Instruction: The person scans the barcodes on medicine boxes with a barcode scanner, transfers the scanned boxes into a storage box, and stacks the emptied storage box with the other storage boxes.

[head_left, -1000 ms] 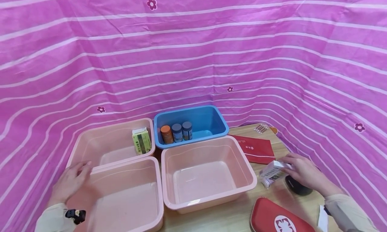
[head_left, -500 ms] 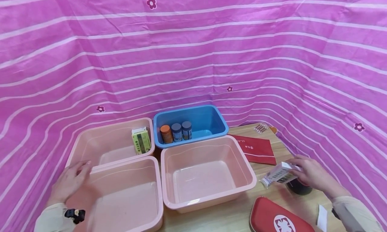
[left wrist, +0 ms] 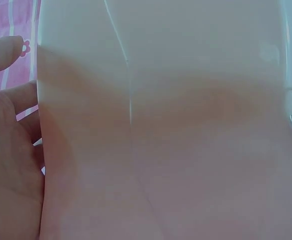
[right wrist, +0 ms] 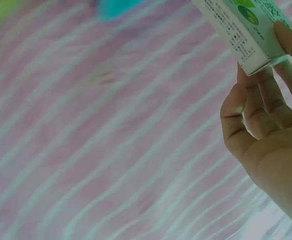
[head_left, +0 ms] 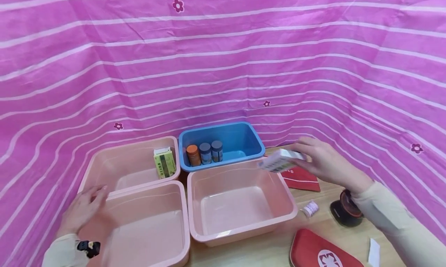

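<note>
My right hand (head_left: 318, 158) pinches one end of a white and green medicine box (head_left: 281, 160), raised over the back right corner of the near right pink bin (head_left: 240, 230). In the right wrist view the thumb (right wrist: 290, 42) lies on the box's face, and small print covers one side of the box (right wrist: 231, 37). My left hand (head_left: 81, 211) rests at the left rim of the near left pink bin (head_left: 146, 186). Its fingers (left wrist: 23, 97) pass partly behind the bin wall (left wrist: 161, 150) in the left wrist view.
The far left pink bin (head_left: 115, 153) holds a yellow-green box (head_left: 164, 164). Three capped bottles (head_left: 205, 153) stand in the blue bin (head_left: 240, 158). On the table lie a small vial (head_left: 310, 209), a dark jar (head_left: 346, 211), a red case (head_left: 320, 249) and a red packet (head_left: 301, 178).
My right hand has lifted the medicine box and carried it up and left from the table's right side. The small vial now shows uncovered. The left hand stays in place.
</note>
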The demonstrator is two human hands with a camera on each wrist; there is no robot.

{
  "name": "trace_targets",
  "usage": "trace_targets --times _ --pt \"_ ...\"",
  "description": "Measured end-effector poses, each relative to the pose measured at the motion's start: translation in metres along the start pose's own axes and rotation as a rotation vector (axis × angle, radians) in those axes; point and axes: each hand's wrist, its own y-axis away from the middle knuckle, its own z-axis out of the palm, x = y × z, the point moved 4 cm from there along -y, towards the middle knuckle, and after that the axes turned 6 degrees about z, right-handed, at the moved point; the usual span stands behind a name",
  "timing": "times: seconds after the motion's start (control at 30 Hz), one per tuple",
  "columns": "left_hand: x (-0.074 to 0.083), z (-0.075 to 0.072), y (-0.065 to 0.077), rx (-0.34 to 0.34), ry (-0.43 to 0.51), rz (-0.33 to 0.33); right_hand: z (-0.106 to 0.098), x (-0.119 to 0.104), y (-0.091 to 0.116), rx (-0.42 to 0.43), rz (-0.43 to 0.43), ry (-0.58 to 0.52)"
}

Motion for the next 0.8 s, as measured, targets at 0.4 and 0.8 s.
trace_targets --times 0.4,0.8 --pt "0.004 0.004 -0.002 0.043 0.022 0.053 0.096 -0.107 -0.175 -0.210 -0.204 -0.154" --pt "0.007 0.012 -0.006 0.024 0.017 0.040 0.242 -0.146 -0.257 -0.522 -0.090 -0.022"
